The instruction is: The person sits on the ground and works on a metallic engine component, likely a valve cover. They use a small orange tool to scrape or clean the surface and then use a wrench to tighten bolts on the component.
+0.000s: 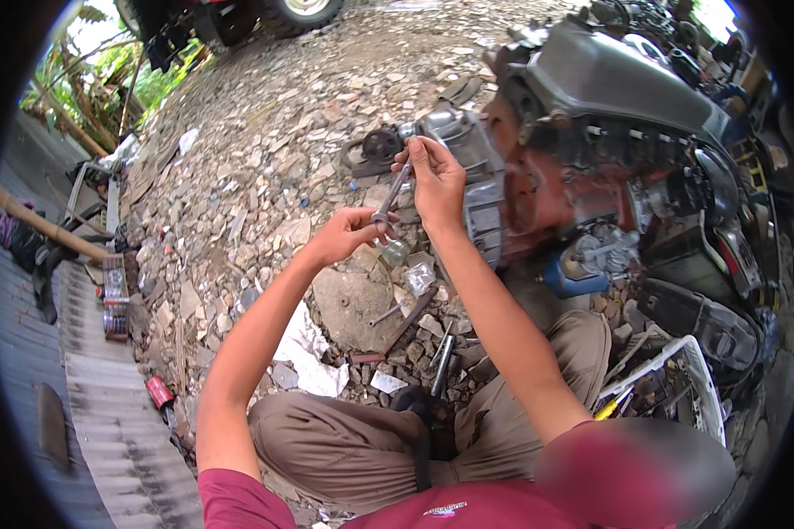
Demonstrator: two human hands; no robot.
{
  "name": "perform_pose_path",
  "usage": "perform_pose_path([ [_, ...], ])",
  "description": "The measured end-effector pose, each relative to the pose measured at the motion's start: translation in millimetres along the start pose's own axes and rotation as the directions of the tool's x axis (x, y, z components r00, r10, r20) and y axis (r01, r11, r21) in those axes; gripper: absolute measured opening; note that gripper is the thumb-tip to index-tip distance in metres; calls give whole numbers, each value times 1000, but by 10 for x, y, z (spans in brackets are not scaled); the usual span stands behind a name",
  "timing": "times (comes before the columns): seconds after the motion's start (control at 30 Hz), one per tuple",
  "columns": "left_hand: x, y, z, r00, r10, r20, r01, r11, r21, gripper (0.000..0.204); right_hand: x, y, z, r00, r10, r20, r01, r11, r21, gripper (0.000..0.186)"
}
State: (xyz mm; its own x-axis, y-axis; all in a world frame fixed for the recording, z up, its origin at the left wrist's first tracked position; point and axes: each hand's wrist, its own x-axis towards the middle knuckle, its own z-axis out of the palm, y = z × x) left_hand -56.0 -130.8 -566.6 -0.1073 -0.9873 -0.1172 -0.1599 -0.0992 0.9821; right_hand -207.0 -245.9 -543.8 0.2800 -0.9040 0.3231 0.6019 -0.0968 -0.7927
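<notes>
A metal wrench [396,192] slants between my two hands, out in front of me above the stony ground. My left hand [348,236] pinches its lower end with thumb and fingers. Higher up, my right hand [437,181] closes its fingertips round the other end, partly hiding it. Just beyond the right hand lie a black pulley [382,145] and the grey metal housing [468,150] of an engine [547,185]. Under the left hand are a small clear glass or plastic container [393,253] and a crumpled clear bag [419,278].
A flat round stone [353,309] and a white torn sheet [313,357] lie before my knees. Metal rods or tools [444,361] rest between my legs. At right stand a blue container [573,278] and a white crate [701,388] of tools. Corrugated sheeting [106,379] borders the left.
</notes>
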Motion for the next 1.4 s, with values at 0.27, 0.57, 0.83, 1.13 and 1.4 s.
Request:
perform_pose_path([
  [0.27,38,1207,745,904,427,-17,-347,757,553,24,-237,-1348,41,979,-190,-78,176,971,-161,43],
  [0.57,1006,2524,926,702,689,-183,-526,673,520,33,784,-3215,-471,769,-433,470,573,142,-807,33],
  [0.83,1875,2613,1365,626,703,-337,-623,711,326,60,1597,-3248,-772,719,48,693,693,22,-721,31],
  [1.13,1955,2494,1444,524,746,-412,-728,643,237,63,1845,-3608,-571,637,452,625,698,7,-716,40],
  [1.4,1946,2509,1502,563,723,-400,-736,659,156,49,1603,-3680,-117,854,467,231,423,-361,-831,36],
])
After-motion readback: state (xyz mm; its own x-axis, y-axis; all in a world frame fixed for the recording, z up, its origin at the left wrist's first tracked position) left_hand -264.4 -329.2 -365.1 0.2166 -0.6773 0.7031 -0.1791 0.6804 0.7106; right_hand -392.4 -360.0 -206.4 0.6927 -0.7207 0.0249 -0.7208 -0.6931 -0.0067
